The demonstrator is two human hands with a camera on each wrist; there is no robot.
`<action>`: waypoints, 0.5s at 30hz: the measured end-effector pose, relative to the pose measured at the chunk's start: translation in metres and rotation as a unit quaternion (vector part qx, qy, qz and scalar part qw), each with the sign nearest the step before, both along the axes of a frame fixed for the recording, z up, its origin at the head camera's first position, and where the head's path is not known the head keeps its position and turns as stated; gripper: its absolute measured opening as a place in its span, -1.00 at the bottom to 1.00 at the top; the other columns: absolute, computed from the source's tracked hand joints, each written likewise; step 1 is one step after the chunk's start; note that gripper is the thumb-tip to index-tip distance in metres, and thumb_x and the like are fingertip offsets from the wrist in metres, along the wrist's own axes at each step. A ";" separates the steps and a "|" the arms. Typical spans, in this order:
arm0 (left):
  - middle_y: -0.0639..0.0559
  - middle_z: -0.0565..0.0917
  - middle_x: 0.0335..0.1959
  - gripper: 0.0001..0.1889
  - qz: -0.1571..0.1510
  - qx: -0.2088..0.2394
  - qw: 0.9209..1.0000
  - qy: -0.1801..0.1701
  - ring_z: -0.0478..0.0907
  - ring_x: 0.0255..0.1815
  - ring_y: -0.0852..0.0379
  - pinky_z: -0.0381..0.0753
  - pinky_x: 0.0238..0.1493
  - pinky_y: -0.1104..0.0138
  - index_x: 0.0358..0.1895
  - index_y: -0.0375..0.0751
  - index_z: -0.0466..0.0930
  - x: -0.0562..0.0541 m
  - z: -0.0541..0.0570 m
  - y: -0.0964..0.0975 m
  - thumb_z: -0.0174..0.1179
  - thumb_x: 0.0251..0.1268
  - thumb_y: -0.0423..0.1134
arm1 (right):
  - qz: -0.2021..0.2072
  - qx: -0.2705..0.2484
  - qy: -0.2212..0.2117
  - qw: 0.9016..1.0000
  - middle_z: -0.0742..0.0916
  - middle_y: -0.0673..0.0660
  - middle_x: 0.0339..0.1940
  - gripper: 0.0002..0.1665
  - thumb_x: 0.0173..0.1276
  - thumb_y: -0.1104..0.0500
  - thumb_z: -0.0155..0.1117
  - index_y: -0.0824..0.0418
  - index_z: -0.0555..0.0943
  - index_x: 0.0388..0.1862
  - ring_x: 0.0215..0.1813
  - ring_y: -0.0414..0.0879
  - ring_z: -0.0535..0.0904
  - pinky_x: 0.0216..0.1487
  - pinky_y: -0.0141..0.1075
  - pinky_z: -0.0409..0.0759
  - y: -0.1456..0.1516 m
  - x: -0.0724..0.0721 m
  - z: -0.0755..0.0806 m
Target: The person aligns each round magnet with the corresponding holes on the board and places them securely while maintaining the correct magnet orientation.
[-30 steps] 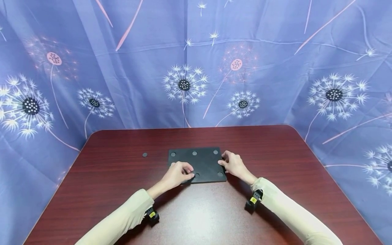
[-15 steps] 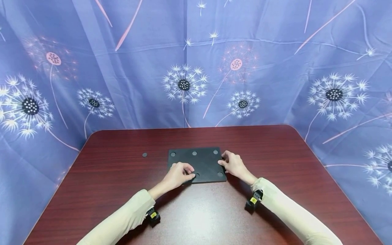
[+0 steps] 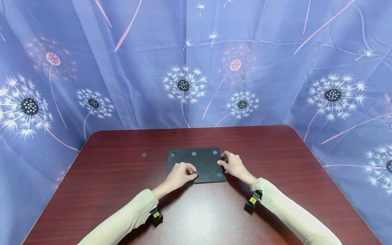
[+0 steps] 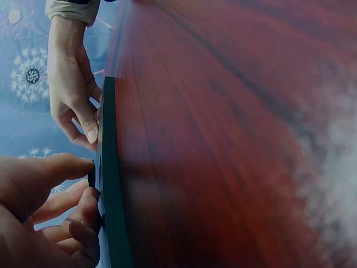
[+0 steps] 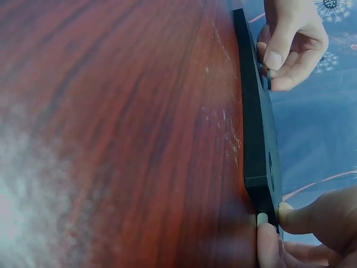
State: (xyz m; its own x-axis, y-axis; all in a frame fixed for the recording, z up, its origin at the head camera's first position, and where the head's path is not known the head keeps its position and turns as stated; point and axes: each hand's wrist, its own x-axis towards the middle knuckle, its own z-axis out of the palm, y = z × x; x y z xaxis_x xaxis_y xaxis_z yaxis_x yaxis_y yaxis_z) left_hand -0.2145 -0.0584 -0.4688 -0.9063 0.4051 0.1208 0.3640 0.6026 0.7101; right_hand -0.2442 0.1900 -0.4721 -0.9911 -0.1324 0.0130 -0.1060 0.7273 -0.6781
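Observation:
A flat black rectangular board point(image 3: 206, 166) lies on the table, with round dark grey spots along its back edge and at its front right corner. My left hand point(image 3: 180, 175) pinches a small thin black disc point(image 4: 92, 173) between thumb and fingers, tilted on edge over the middle of the board's front side. My right hand point(image 3: 233, 165) grips the board's right edge, thumb on top and fingers against the side. A loose dark disc point(image 3: 144, 155) lies flat on the table to the left of the board.
The dark red wooden table point(image 3: 116, 183) has rounded back corners. A blue curtain point(image 3: 147, 85) with dandelion prints hangs behind it and along both sides. Each wrist wears a small black camera, under light sleeves point(image 3: 137, 207).
My left hand has shifted slightly to the right along the board's front, and the pinched disc now shows at its fingertips. My right hand and the board stay where they were.

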 end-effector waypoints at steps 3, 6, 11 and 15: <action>0.08 0.69 -0.45 -0.89 0.002 -0.003 1.000 0.004 0.53 -0.50 0.31 0.51 -0.40 0.45 -0.28 -0.19 0.71 0.000 0.000 0.001 0.36 0.15 -0.27 | 0.001 -0.001 0.005 1.000 0.68 0.19 -0.46 -0.69 0.33 0.19 0.31 0.36 0.54 -0.05 -0.65 -0.16 0.60 -0.60 -0.36 0.60 0.000 0.000 0.001; 0.09 0.69 -0.46 -0.90 0.004 -0.009 1.000 0.008 0.54 -0.50 0.31 0.51 -0.38 0.44 -0.28 -0.18 0.71 -0.001 0.000 0.002 0.36 0.15 -0.26 | -0.002 0.000 0.009 1.000 0.68 0.19 -0.46 -0.69 0.32 0.19 0.31 0.36 0.54 -0.06 -0.65 -0.16 0.60 -0.60 -0.36 0.60 0.000 0.000 0.001; 0.11 0.68 -0.47 -0.90 0.007 -0.017 1.000 0.010 0.52 -0.49 0.31 0.50 -0.38 0.44 -0.27 -0.15 0.72 -0.002 -0.002 0.004 0.36 0.15 -0.25 | -0.005 0.001 0.008 1.000 0.69 0.18 -0.47 -0.69 0.31 0.19 0.32 0.35 0.54 -0.06 -0.64 -0.16 0.60 -0.60 -0.37 0.60 0.000 0.000 0.000; 0.11 0.67 -0.45 -0.90 0.006 -0.017 1.000 0.013 0.51 -0.50 0.32 0.49 -0.40 0.46 -0.27 -0.13 0.73 -0.001 -0.003 0.003 0.37 0.14 -0.25 | -0.003 0.000 0.007 1.000 0.69 0.18 -0.47 -0.68 0.31 0.19 0.32 0.35 0.54 -0.05 -0.65 -0.17 0.60 -0.60 -0.37 0.59 0.000 0.000 0.000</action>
State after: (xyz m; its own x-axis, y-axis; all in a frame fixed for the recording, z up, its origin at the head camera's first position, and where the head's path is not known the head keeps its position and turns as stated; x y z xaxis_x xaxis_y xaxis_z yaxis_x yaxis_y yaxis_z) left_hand -0.2152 -0.0550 -0.4721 -0.9076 0.3993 0.1300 0.3747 0.6303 0.6800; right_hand -0.2442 0.1896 -0.4721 -0.9916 -0.1264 0.0276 -0.1116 0.7278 -0.6766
